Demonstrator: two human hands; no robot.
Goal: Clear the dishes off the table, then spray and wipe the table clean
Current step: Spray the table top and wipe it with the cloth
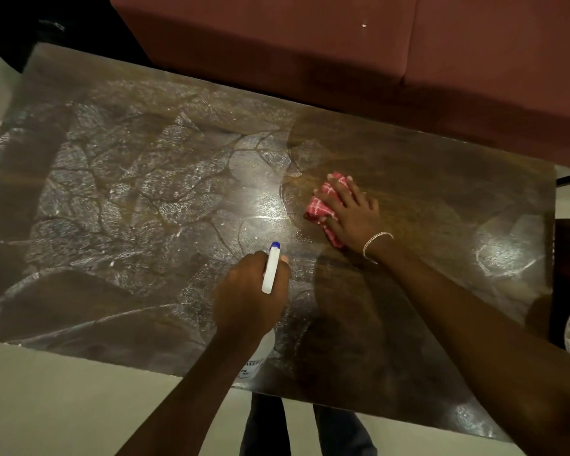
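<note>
Tabletop (112, 199), from the head view, fills most of what I see, and I can make out no dishes on it. A whitish film of sprayed cleaner covers the dark wood from the centre out to 9 o'clock, while the side toward 3 o'clock looks darker and mostly wiped. What worries me is that film: if I work too slowly it may dry into streaks before the cloth (320, 205) gets there. The cloth itself could also slide out, since I only press it and do not grip it. The spray bottle (271, 271) points toward the sofa (277, 44) at 12 o'clock, so a careless squeeze might mist the upholstery. My right hand (351, 215) lies just right of centre, arm stretched in from 5 o'clock. Its fingers (338, 192) are spread flat on the red checked cloth, pressing it to the tabletop. My left hand (247, 291) sits at 6 o'clock of centre, knuckles up and wrist raised above the wood. It is clenched round the neck of the bottle, whose white head shows above it.
</note>
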